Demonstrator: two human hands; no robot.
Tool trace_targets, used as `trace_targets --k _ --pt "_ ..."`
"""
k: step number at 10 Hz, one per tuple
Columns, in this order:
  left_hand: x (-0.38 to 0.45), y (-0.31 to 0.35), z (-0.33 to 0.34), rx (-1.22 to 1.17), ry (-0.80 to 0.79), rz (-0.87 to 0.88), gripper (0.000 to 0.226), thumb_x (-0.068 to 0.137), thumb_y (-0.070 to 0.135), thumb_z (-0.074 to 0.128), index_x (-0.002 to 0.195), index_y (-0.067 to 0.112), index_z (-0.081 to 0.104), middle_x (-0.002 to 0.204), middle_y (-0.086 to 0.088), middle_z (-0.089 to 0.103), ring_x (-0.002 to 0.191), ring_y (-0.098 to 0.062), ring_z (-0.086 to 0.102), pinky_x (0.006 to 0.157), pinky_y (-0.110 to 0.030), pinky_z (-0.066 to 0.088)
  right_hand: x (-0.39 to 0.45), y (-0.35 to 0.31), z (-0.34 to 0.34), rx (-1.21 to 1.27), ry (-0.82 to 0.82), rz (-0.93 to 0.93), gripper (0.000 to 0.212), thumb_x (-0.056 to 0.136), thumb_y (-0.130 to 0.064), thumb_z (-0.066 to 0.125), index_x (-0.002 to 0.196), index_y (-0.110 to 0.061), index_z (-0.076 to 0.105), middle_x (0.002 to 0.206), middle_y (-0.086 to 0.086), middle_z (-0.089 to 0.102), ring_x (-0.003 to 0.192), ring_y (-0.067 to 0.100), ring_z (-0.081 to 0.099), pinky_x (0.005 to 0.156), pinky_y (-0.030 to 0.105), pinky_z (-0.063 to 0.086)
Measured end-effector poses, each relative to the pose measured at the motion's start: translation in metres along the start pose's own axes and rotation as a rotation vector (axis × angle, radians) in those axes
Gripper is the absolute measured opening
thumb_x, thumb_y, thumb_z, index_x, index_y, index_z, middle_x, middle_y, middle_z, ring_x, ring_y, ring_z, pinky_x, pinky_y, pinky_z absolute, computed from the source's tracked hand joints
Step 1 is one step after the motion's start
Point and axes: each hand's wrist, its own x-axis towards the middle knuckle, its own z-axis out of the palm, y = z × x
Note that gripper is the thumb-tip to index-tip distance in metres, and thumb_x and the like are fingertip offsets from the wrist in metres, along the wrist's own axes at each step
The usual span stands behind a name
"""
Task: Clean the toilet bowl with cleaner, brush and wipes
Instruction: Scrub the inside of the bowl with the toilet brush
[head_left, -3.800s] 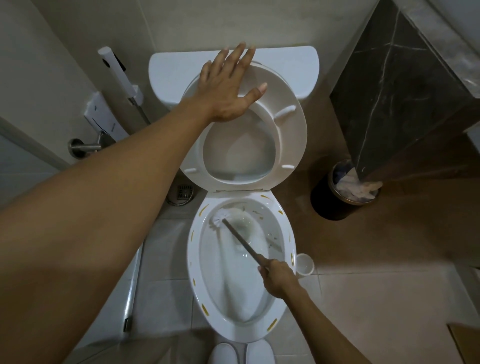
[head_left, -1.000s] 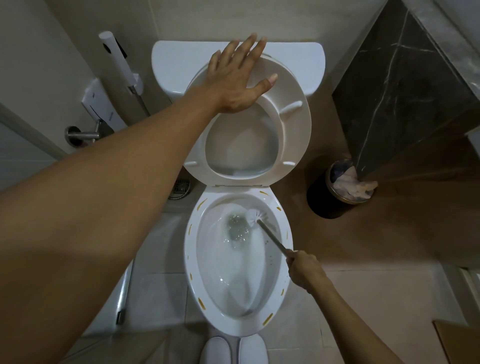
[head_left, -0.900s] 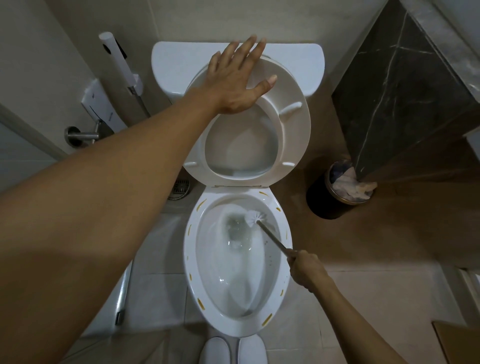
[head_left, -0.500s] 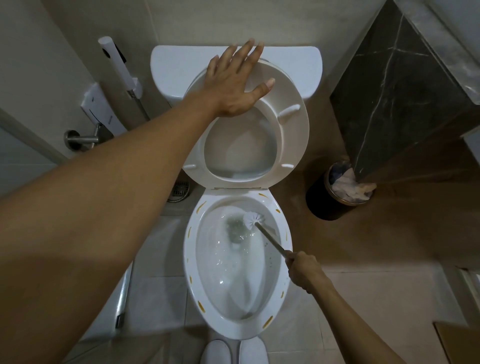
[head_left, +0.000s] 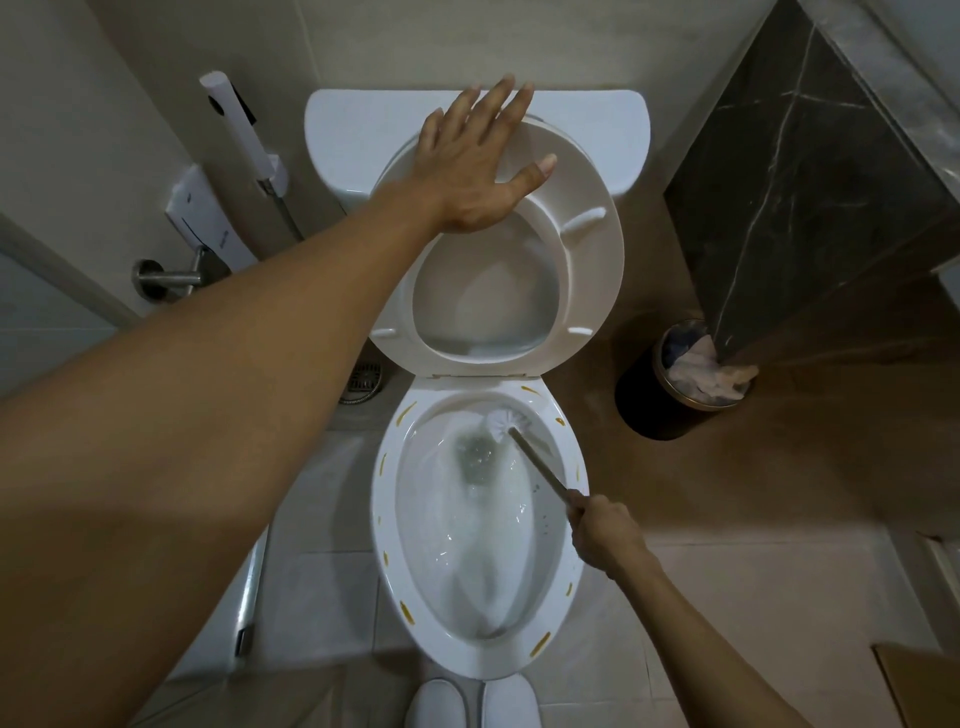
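Fingers hiding brush handle's end, bowl water blurred

Person, seen from above: both forearms bare to the frame edge, no sleeves, watch or rings visible on left hand or right hand. Footwear: pair of white slippers, rounded toes, side by side just below the toilet bowl front rim.

The left hand covers part of the raised seat. Two white shoes are cut by the bottom edge. The brush bristles blur.
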Motion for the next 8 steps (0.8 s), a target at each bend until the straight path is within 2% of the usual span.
trace_targets --k 1,2,3,4,5,6,7,8 --pt "0.000 -0.001 0.001 0.004 0.006 -0.002 0.072 0.095 0.062 0.023 0.152 0.027 -0.003 0.160 0.004 -0.007 0.147 -0.022 -0.007 0.116 -0.046 -0.003 0.005 -0.028 0.002 -0.037 -0.073 -0.109 0.037 0.101 -0.030 0.039 0.136 -0.022 0.047 0.125 0.011 0.057 0.108 0.029 0.059 0.083 0.036 0.052" --pt "0.001 -0.002 0.002 0.007 0.009 -0.001 0.072 0.095 0.062 0.022 0.152 0.027 -0.003 0.160 0.003 -0.007 0.147 -0.022 -0.007 0.117 -0.047 -0.003 0.010 -0.041 0.006 -0.109 -0.174 -0.205 0.040 0.100 -0.031 0.041 0.140 -0.023 0.046 0.128 0.009 0.055 0.110 0.028 0.058 0.085 0.033 0.050" --pt "0.001 -0.002 0.001 0.003 0.005 0.000 0.072 0.095 0.062 0.022 0.152 0.027 -0.003 0.160 0.003 -0.007 0.147 -0.022 -0.007 0.116 -0.047 -0.003 0.009 -0.031 -0.002 -0.052 -0.146 -0.156 0.039 0.101 -0.030 0.041 0.139 -0.028 0.046 0.124 0.007 0.057 0.092 0.023 0.059 0.078 0.032 0.050" --pt "0.001 -0.002 0.001 -0.002 0.004 -0.005 0.071 0.095 0.062 0.022 0.152 0.027 -0.003 0.160 0.004 -0.007 0.147 -0.022 -0.007 0.116 -0.046 -0.003 0.009 -0.017 -0.004 0.070 -0.042 -0.025 0.036 0.100 -0.025 0.039 0.134 -0.022 0.052 0.100 0.003 0.051 0.075 0.020 0.048 0.065 0.033 0.049" --pt "0.001 -0.001 0.001 -0.008 0.000 -0.005 0.071 0.095 0.062 0.022 0.152 0.027 -0.003 0.160 0.004 -0.007 0.147 -0.022 -0.007 0.116 -0.046 -0.003 0.008 -0.012 0.005 0.066 -0.020 0.070 0.033 0.100 -0.023 0.037 0.127 -0.017 0.056 0.094 0.004 0.050 0.082 0.023 0.048 0.079 0.040 0.055" --pt "0.001 -0.002 0.000 0.002 0.002 -0.002 0.072 0.095 0.062 0.022 0.152 0.027 -0.003 0.160 0.003 -0.007 0.147 -0.022 -0.007 0.117 -0.047 -0.003 0.006 -0.024 0.007 0.068 -0.040 0.002 0.033 0.100 -0.028 0.040 0.128 -0.022 0.055 0.104 0.008 0.062 0.080 0.022 0.050 0.073 0.036 0.055" --pt "0.001 -0.002 0.001 0.007 0.008 0.003 0.072 0.095 0.062 0.022 0.152 0.026 -0.003 0.160 0.002 -0.007 0.147 -0.023 -0.007 0.116 -0.047 -0.003 0.014 -0.034 0.004 0.094 -0.144 -0.081 0.037 0.099 -0.036 0.044 0.135 -0.030 0.051 0.098 0.002 0.060 0.068 0.018 0.052 0.045 0.022 0.041" --pt "0.002 -0.003 0.002 0.002 0.008 0.008 0.072 0.095 0.063 0.022 0.152 0.026 -0.003 0.160 0.002 -0.007 0.147 -0.024 -0.007 0.116 -0.048 -0.003 0.018 -0.034 -0.009 0.087 -0.254 -0.072 0.037 0.098 -0.037 0.045 0.135 -0.035 0.050 0.075 -0.004 0.050 0.051 0.014 0.043 0.040 0.020 0.034"
